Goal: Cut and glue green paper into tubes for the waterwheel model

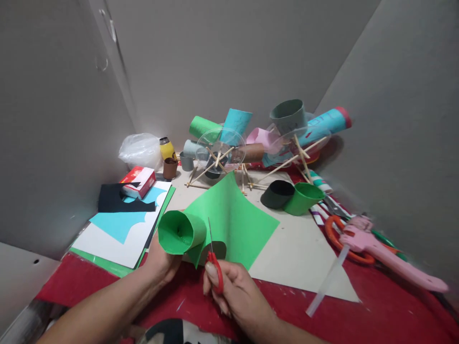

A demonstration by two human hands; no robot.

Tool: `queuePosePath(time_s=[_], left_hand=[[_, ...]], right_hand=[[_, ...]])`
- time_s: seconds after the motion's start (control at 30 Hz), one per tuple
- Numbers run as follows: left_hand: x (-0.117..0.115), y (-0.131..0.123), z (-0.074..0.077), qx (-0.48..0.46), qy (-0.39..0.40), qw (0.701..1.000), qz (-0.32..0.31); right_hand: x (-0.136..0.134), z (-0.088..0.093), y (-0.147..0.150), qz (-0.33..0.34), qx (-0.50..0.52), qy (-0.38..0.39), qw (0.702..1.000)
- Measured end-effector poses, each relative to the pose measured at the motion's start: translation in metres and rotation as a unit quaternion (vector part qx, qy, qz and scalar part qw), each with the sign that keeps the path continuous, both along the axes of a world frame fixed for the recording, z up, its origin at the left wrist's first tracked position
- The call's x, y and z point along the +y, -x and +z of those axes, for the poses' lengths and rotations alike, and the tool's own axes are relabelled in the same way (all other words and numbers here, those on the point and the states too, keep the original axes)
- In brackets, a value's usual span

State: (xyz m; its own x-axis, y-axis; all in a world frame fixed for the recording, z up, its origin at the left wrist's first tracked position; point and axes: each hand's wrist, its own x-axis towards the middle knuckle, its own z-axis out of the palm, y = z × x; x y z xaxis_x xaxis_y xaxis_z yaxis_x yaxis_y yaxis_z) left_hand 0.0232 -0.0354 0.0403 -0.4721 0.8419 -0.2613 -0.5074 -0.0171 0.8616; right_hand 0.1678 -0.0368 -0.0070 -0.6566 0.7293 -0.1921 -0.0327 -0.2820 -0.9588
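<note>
My left hand (163, 263) is wrapped from below round a green paper cup (198, 232), its mouth turned towards me. Most of its fingers are hidden behind the cup. A large green sheet (238, 224) stands curved just beyond, its edge meeting the cup; whether my fingers also pinch the sheet I cannot tell. In my right hand (233, 286) are small scissors with red handles (217, 277). Their thin blades point up in front of the sheet, beside the cup. A dark rounded patch shows behind the blades, at the sheet's lower edge.
Paper sheets (114, 248) and a red-white box (139, 181) lie left. Behind stands a stick frame (218, 157) with coloured paper tubes. A black cup (276, 195) and another green cup (304, 198) sit right, near a pink glue gun (390, 255) and orange-handled scissors (332, 234).
</note>
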Motion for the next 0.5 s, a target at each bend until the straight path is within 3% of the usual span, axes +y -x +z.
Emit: queuePosePath(time_s=[0.17, 0.3, 0.5], left_hand=[[0.001, 0.006, -0.004, 0.02, 0.011, 1.0, 0.019], [0.003, 0.01, -0.002, 0.009, -0.011, 1.0, -0.005], [0.005, 0.016, -0.002, 0.004, -0.036, 0.999, 0.002]], right_hand=[[0.0, 0.002, -0.001, -0.005, 0.002, 0.011, 1.0], [0.0, 0.001, -0.006, 0.015, 0.011, 0.022, 1.0], [0.0, 0.006, -0.018, 0.083, 0.115, 0.142, 0.98]])
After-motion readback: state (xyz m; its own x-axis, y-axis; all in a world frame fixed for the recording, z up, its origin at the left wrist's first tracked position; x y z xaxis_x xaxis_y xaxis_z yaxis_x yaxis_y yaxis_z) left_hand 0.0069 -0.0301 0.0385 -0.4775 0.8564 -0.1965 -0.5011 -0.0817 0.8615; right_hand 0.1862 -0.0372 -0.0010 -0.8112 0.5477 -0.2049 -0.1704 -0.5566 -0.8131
